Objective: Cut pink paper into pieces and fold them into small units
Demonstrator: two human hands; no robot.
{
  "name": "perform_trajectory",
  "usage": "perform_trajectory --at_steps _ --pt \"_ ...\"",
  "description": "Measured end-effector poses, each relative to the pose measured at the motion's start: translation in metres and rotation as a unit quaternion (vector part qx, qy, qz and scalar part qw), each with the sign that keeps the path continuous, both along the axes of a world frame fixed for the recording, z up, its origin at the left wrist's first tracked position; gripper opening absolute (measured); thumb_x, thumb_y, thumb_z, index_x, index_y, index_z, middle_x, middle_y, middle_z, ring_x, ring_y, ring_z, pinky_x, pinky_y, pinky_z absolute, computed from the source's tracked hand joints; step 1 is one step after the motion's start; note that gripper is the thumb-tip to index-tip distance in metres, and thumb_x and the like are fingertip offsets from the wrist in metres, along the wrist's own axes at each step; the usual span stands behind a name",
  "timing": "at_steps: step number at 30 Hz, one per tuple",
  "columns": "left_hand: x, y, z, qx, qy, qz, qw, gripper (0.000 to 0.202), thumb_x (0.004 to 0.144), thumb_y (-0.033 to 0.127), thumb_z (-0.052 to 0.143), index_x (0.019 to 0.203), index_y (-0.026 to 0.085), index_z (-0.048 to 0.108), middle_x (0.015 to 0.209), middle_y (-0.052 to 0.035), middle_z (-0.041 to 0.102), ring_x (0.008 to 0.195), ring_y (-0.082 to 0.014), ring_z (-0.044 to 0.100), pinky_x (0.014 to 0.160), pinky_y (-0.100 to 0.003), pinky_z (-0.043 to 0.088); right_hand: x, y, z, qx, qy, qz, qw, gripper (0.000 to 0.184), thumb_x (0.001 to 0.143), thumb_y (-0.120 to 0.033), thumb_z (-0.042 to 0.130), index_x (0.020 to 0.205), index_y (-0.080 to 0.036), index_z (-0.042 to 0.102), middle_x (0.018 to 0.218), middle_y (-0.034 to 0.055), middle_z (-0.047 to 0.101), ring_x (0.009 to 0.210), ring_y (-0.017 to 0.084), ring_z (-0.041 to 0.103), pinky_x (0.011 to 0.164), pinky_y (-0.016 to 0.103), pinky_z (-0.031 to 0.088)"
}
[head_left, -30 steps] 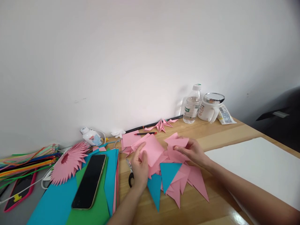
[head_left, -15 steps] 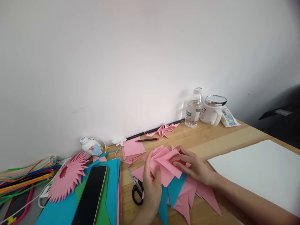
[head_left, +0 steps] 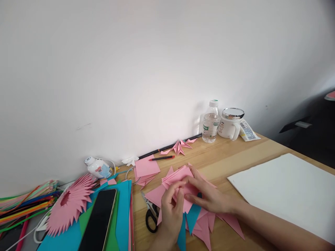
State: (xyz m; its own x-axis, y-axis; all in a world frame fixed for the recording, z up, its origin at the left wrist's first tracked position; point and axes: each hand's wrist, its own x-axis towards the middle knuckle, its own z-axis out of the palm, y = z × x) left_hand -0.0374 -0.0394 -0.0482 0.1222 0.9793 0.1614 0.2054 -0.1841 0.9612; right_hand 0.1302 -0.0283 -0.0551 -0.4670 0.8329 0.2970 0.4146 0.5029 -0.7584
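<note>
**Left hand (head_left: 171, 205) curls in, right hand (head_left: 209, 198) closes up over the pink sheets (head_left: 180, 174)**

Half a second ago the left fingers stood upright and spread beside the sheets; now they are bent over the front, and the two hands sit almost touching. The left thumb and forefinger have nearly met against the paper, though whether a layer is pinched between them I cannot tell. The right hand is closed on the sheets, thumb below and fingers above.

The sheets are between the hands, above a loose pile on the table (head_left: 214, 158): blue pieces (head_left: 193, 218) and pink pieces (head_left: 205, 228), points fanning out. Scissors (head_left: 151, 221) lie just left of the left hand.

Farther left, a phone (head_left: 99, 219) rests on green paper (head_left: 114, 223) and blue paper (head_left: 125, 205). Beside it is a pleated pink ring (head_left: 78, 202). Toward the table's right edge lies a white sheet (head_left: 288, 191).

Beyond the hands, a pen (head_left: 162, 158) overlaps pink squares (head_left: 147, 167). Along the back edge stand a clear bottle (head_left: 210, 125) and a mug (head_left: 228, 127), with a packet (head_left: 248, 131) at the back right corner.
</note>
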Motion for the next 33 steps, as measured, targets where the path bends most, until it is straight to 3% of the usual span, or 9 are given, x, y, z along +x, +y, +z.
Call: perform_trajectory --at_steps 4,7,9,13,17,23,26,29,33 --pt "-0.004 0.005 -0.004 -0.005 0.017 0.075 0.997 0.029 0.082 0.035 0.049 0.095 0.019 0.07 0.095 -0.0076 0.071 0.073 -0.0195 0.064 0.065 -0.029 0.05 0.009 0.014 -0.006 0.016 0.052 -0.044 0.998 0.014 0.089 -0.029 0.045 0.09 -0.021 0.056 0.105 0.0077 0.057 0.113 0.021 0.047 0.094 0.035 0.041" --pt "-0.013 0.014 -0.007 0.017 -0.001 0.188 0.982 0.032 0.083 0.033 0.047 0.103 0.019 0.068 0.106 -0.0075 0.068 0.096 -0.0214 0.061 0.08 -0.03 0.048 0.026 0.031 -0.017 -0.02 0.011 -0.216 0.976 0.012 0.084 -0.028 0.047 0.086 -0.02 0.056 0.093 0.0068 0.061 0.084 0.018 0.058 0.075 0.032 0.046" --pt "-0.019 0.021 -0.009 0.032 -0.016 0.229 0.973 0.034 0.083 0.03 0.047 0.107 0.018 0.067 0.108 -0.0079 0.067 0.105 -0.0225 0.057 0.087 -0.032 0.045 0.036 0.038 -0.021 -0.076 -0.07 -0.273 0.957 0.014 0.079 -0.032 0.055 0.083 -0.019 0.057 0.087 0.0064 0.063 0.076 0.019 0.059 0.066 0.031 0.045" --pt "-0.024 0.03 -0.015 0.038 -0.016 0.245 0.969 0.036 0.083 0.031 0.046 0.111 0.017 0.065 0.109 -0.0091 0.066 0.101 -0.0231 0.058 0.083 -0.033 0.046 0.044 0.039 -0.021 -0.154 -0.116 -0.261 0.946 0.025 0.068 -0.037 0.066 0.084 -0.019 0.058 0.074 0.0009 0.066 0.07 0.018 0.06 0.057 0.026 0.04" --pt "-0.018 0.027 -0.019 0.066 -0.019 0.223 0.973 0.032 0.081 0.026 0.046 0.104 0.016 0.067 0.105 -0.0083 0.067 0.1 -0.0213 0.058 0.083 -0.031 0.045 0.042 0.037 -0.021 -0.169 -0.114 -0.251 0.946 0.01 0.071 -0.026 0.06 0.077 -0.019 0.06 0.076 0.0007 0.068 0.069 0.015 0.062 0.056 0.023 0.04" --pt "-0.016 0.015 -0.011 0.069 0.02 0.197 0.978 0.031 0.08 0.026 0.047 0.101 0.015 0.067 0.088 -0.0054 0.068 0.061 -0.0132 0.053 0.056 -0.024 0.041 0.04 0.033 -0.025 -0.154 -0.152 -0.273 0.937 0.028 0.067 -0.035 0.064 0.09 -0.019 0.061 0.094 0.0055 0.067 0.083 0.02 0.061 0.06 0.025 0.037" --pt "-0.022 0.016 -0.009 0.078 0.018 0.199 0.977 0.031 0.081 0.028 0.048 0.1 0.015 0.068 0.085 -0.0051 0.068 0.064 -0.0142 0.054 0.056 -0.024 0.04 0.037 0.032 -0.025 -0.153 -0.159 -0.261 0.94 0.032 0.064 -0.031 0.066 0.093 -0.021 0.061 0.087 0.0014 0.068 0.078 0.018 0.061 0.058 0.023 0.036" --pt "-0.031 0.022 -0.013 0.071 0.009 0.212 0.975 0.032 0.081 0.029 0.048 0.102 0.016 0.067 0.085 -0.0053 0.067 0.07 -0.0161 0.056 0.057 -0.024 0.04 0.034 0.033 -0.025 -0.157 -0.158 -0.253 0.941 0.017 0.068 -0.029 0.062 0.083 -0.021 0.062 0.08 -0.0004 0.069 0.072 0.016 0.062 0.056 0.023 0.036" --pt "-0.036 0.025 -0.019 0.061 -0.001 0.226 0.972 0.03 0.079 0.029 0.049 0.099 0.018 0.068 0.1 -0.0063 0.067 0.077 -0.0171 0.057 0.062 -0.025 0.042 0.032 0.036 -0.025 -0.157 -0.154 -0.271 0.937 0.02 0.076 -0.039 0.055 0.079 -0.02 0.063 0.082 0.0024 0.069 0.074 0.018 0.062 0.055 0.024 0.035"
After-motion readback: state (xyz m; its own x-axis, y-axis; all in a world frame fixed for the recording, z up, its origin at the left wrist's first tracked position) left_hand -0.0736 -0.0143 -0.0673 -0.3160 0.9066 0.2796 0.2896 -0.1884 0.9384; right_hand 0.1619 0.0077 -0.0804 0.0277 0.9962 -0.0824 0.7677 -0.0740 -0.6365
